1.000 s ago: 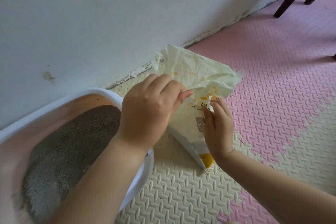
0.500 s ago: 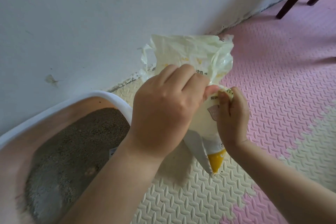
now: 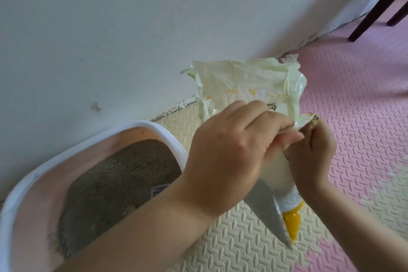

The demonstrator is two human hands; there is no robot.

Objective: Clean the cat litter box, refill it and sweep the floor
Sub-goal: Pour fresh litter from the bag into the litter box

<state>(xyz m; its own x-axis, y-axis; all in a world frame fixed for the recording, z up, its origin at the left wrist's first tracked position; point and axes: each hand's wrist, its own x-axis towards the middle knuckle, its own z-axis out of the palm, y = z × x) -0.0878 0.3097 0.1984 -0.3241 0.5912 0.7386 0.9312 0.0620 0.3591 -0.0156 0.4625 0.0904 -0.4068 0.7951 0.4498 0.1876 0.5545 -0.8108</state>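
Head view. The litter bag (image 3: 247,79), pale cream plastic with yellow print and a yellow lower corner, stands tilted on the foam floor mat (image 3: 364,117), just right of the litter box (image 3: 167,137) and close to the white wall (image 3: 132,28). Its lower corner appears to rest on a cream tile, though the contact is hard to confirm.

The left grip (image 3: 223,157) has its fingers curled, pinching the crumpled upper part of the bag. The right grip (image 3: 311,157) pinches the same fold from the other side, and the two nearly touch.

The box has a white rim and a pinkish inner wall. Grey-brown litter (image 3: 114,174) covers its floor, and the left forearm crosses over its near edge. Dark chair legs (image 3: 375,6) stand at upper right, well apart. The bag's print is too blurred to read.
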